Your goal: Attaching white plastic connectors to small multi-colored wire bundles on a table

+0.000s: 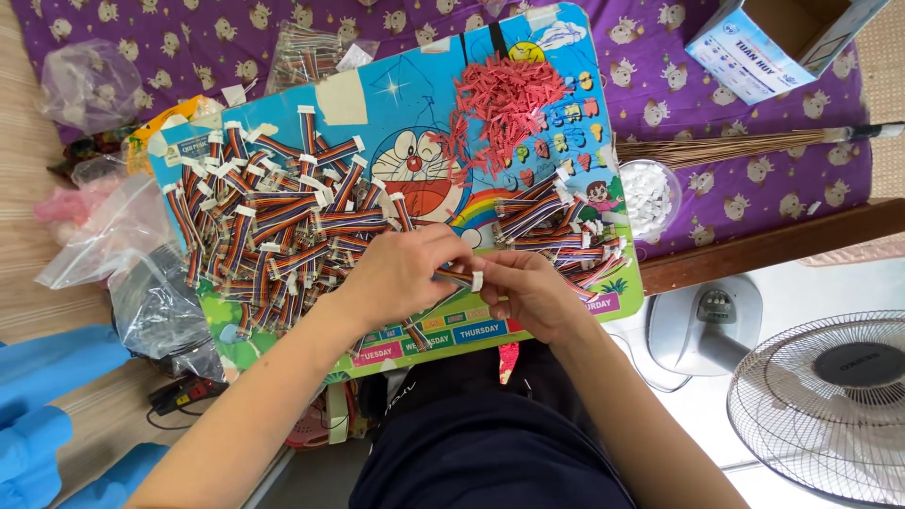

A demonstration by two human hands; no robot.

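Note:
My left hand (401,273) and my right hand (530,294) meet over the front of a blue cartoon board (405,104) on my lap. Together they pinch a short rainbow ribbon cable with a white connector (474,281) between the fingertips. A large heap of the same striped cables (269,226) lies to the left of my left hand. A smaller heap of cables (561,236) sits just behind my right hand. Above it lies a pile of small red pieces (500,99).
A round bowl of small white parts (650,193) stands at the board's right edge on a purple patterned cloth (754,160). A broom (726,146), an open cardboard box (778,38), plastic bags (123,236) and a floor fan (830,401) surround the board.

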